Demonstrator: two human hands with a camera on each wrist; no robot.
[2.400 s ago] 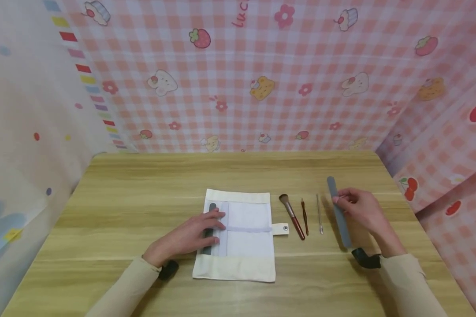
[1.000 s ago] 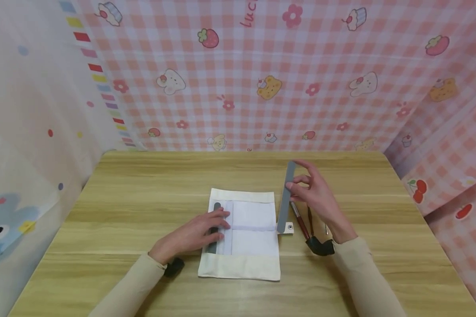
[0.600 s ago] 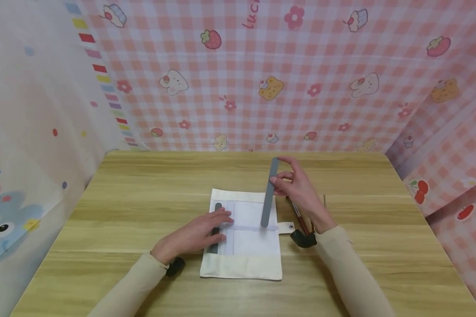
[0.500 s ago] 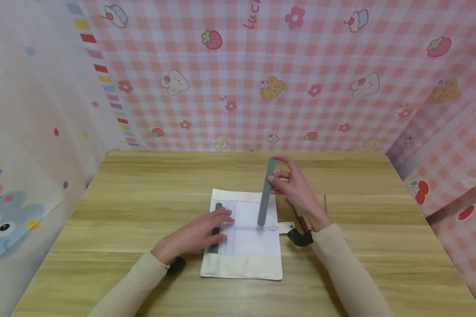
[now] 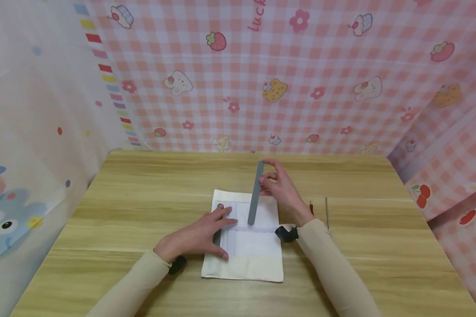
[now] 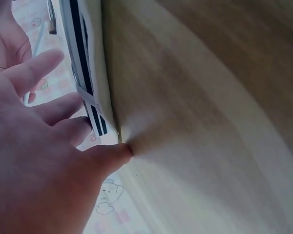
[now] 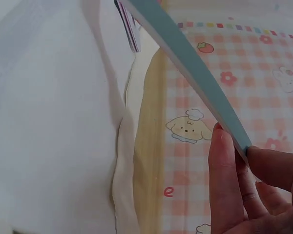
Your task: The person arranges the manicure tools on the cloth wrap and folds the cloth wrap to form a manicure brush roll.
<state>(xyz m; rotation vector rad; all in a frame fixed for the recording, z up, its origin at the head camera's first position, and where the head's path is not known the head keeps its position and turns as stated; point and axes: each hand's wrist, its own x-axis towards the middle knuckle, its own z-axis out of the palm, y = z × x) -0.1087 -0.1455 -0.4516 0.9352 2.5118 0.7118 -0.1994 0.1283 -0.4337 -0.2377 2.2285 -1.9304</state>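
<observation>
A white fabric pouch [image 5: 258,266] lies unfolded on the table. My right hand [image 5: 283,189] pinches a long grey nail file [image 5: 255,193] between thumb and fingers, its index fingertip at the top end. The file slants over the right part of the pouch, lower end near the seam across its middle. My left hand [image 5: 198,233] rests spread at the pouch's left side, partly covering other flat dark strips [image 5: 217,237]. In the left wrist view these strips [image 6: 80,53] show stacked edges under a band [image 6: 89,95]. The right wrist view shows the held file [image 7: 195,68] edge-on with a pale core.
A thin silver rod [image 5: 327,213] lies right of my right forearm. The tip of a small brown tool [image 5: 311,208] shows beside my wrist; the brush is hidden under the arm. A pink checked cloth [image 5: 238,66] hangs behind the wooden table [image 5: 143,176].
My right hand has picked up the nail file from the table's right and carried it left over the pouch. My left hand has spread its fingers and thumb a little wider.
</observation>
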